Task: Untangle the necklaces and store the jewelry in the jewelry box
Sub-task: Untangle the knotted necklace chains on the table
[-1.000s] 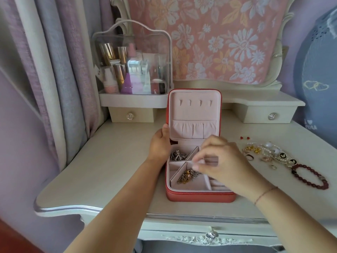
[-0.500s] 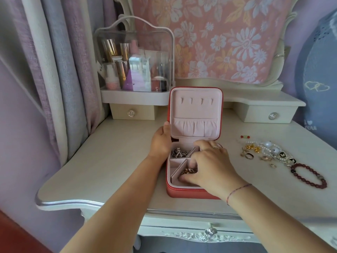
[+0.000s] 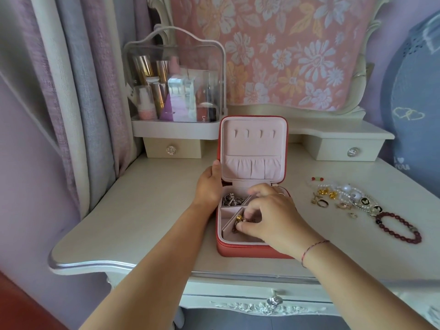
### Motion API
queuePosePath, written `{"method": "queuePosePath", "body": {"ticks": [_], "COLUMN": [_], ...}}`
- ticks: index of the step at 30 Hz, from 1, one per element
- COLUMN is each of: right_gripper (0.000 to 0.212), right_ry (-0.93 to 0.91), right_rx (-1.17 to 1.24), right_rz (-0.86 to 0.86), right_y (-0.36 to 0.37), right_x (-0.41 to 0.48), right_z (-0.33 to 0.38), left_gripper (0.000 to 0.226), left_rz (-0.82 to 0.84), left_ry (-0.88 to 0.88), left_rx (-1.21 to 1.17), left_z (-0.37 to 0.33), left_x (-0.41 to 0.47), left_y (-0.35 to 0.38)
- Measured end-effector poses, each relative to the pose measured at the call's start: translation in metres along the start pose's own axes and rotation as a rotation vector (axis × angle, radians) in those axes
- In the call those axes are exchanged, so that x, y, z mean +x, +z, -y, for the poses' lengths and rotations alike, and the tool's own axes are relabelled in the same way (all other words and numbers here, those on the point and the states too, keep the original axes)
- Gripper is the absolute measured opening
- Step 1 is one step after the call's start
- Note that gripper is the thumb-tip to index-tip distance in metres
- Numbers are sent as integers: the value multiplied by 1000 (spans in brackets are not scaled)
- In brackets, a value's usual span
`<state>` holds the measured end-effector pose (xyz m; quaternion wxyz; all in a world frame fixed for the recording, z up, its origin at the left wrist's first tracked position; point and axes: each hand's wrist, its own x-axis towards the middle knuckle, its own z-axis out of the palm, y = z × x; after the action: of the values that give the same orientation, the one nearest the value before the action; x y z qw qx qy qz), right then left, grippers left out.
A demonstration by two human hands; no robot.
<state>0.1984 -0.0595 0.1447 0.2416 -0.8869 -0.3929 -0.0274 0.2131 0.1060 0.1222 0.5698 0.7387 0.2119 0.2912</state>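
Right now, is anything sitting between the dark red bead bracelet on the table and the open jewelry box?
No object lies on the table between the bracelet and the jewelry box, whose lid stands open. Only the right hand, pinching gold jewelry, covers the box's right side.

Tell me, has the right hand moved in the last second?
Yes. The right hand dropped into the front-left compartment of the jewelry box, pinching gold jewelry.
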Motion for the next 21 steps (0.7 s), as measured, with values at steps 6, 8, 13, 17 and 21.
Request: {"method": "queuePosePath", "body": {"ticks": [6,8,13,17,21], "right_gripper": [17,12,5,13,25], "right_ry": [8,44,255,319,341], "right_rx": [258,360,814,1153,1305], "right_rz": [-65,-94,-102,-128,-143], "right_y": [-2,-6,-23,-35,-53], "right_x": [-2,-2,-4,-2,-2], "right_z": [-6,-10,-14,-21,-26], "left_gripper": [45,45,52,51,52], "left_rz": [7,10,17,12,-16], "left_ry": [-24,-16,-12,-33,-49], "left_rx": [6,17,13,16,35], "left_z": [3,5,9,9,11], "left_x": [2,3,7,9,11], "left_y": [1,0,0,1,-7]}}
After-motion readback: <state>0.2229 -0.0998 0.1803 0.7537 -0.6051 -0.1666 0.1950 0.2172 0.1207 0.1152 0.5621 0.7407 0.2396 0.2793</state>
